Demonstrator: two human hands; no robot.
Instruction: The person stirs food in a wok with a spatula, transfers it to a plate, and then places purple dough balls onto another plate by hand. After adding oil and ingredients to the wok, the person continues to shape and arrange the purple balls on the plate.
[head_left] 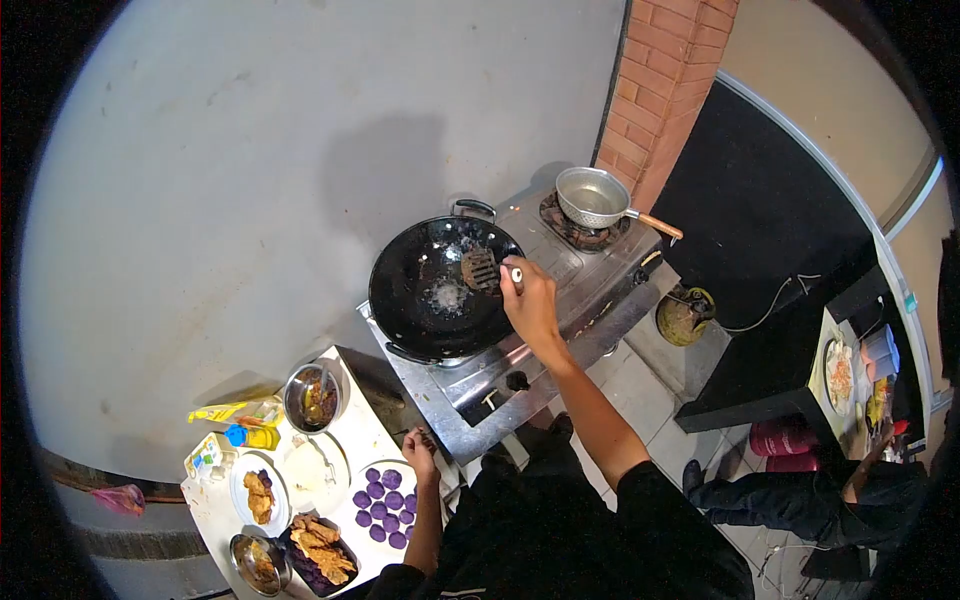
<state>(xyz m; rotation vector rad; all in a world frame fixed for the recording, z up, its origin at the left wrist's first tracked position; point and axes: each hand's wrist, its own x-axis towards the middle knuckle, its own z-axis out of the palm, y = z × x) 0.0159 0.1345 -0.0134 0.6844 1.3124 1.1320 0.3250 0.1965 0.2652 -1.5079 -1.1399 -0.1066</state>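
Head view: I see a steel stove against a grey wall, with a white table beside it. A person is off to the right, and a gas cylinder stands nearer the stove. My right hand pinches the spatula in its fingers inside the wok, where pale froth shows. My left hand is near the table; I can't tell its fingers' state. Purple rounds lie on a plate.

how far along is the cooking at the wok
Looks done: golden-brown pieces sit in a dark tray, others on a white oval plate.
In hand: the right hand holds a slotted spatula in the wok, by a pale frothy patch.
Probably left: the purple rounds beside the stove, seemingly uncooked.
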